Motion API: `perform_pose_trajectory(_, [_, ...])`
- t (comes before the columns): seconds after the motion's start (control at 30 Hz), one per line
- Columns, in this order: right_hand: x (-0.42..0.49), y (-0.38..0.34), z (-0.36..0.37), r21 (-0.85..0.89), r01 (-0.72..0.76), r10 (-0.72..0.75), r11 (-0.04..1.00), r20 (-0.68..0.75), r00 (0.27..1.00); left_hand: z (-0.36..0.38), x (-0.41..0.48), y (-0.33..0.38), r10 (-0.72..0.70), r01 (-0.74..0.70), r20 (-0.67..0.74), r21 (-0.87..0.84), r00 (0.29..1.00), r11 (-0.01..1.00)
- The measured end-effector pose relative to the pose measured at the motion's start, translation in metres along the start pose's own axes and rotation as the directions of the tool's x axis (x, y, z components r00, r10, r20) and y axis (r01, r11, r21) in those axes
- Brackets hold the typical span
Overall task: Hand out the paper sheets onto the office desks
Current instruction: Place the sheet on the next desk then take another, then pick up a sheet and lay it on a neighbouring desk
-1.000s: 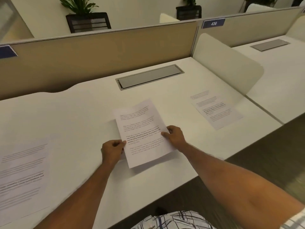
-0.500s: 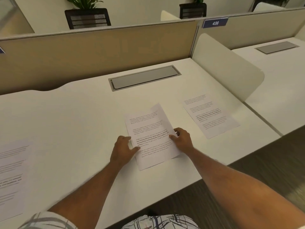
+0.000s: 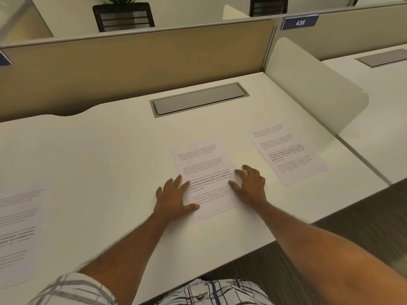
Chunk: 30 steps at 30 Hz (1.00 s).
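Observation:
A printed paper sheet [image 3: 203,170] lies flat on the white desk [image 3: 110,164], near its front edge. My left hand [image 3: 174,198] rests palm down on the sheet's lower left edge, fingers spread. My right hand [image 3: 251,183] lies flat on its right edge, fingers apart. Neither hand grips the sheet. A second printed sheet [image 3: 286,154] lies to the right on the same desk. A third sheet [image 3: 17,234] lies at the far left, blurred.
A grey cable flap [image 3: 198,99] sits in the desk behind the sheets. A beige partition [image 3: 132,62] runs along the back. A rounded white divider [image 3: 312,89] separates the neighbouring desk [image 3: 385,111] on the right. Dark floor lies at the lower right.
Both hands went from pinching the sheet's lower edges to lying flat and open on it. The sheet settled flat on the desk, and the view shifted slightly to the right.

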State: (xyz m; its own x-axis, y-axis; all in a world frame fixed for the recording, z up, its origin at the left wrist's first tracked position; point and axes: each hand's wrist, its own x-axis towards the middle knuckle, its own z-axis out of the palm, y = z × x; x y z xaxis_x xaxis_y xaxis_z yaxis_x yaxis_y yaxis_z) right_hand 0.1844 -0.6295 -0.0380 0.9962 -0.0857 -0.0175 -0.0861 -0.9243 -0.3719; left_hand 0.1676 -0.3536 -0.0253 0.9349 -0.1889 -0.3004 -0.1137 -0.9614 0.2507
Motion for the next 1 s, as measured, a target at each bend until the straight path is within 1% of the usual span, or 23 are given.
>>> perform_pose_trajectory(0.17, [0.002,-0.006,-0.001,-0.013,0.018,-0.019,1.000,-0.042,0.999,-0.002,-0.003,-0.003,0.011,-0.014,-0.028,-0.079,1.000,0.997])
perform_pose_trajectory(0.27, [0.003,-0.019,0.001,-0.012,0.061,-0.062,0.998,-0.008,0.998,-0.007,-0.009,-0.016,0.016,-0.021,-0.068,-0.071,0.998,0.997])
perform_pose_trajectory(0.37, [0.005,-0.042,0.005,-0.017,0.122,-0.122,0.992,0.029,0.992,-0.018,-0.019,-0.039,-0.013,0.007,-0.106,-0.055,0.994,0.998])
perform_pose_trajectory(0.6, [-0.003,-0.122,0.031,-0.036,0.288,-0.283,0.957,0.112,0.953,-0.042,-0.063,-0.119,-0.170,0.161,-0.172,-0.063,0.970,0.985])
perform_pose_trajectory(0.77, [-0.017,-0.200,0.059,-0.069,0.406,-0.377,0.911,0.257,0.890,-0.048,-0.104,-0.188,-0.303,0.301,-0.189,-0.041,0.934,0.953])
perform_pose_trajectory(0.93, [-0.042,-0.275,0.091,-0.082,0.496,-0.447,0.864,0.329,0.832,-0.052,-0.152,-0.254,-0.409,0.407,-0.194,-0.052,0.892,0.912])
perform_pose_trajectory(1.0, [-0.052,-0.304,0.103,-0.068,0.515,-0.462,0.855,0.355,0.813,-0.052,-0.171,-0.281,-0.449,0.445,-0.171,-0.065,0.877,0.893])
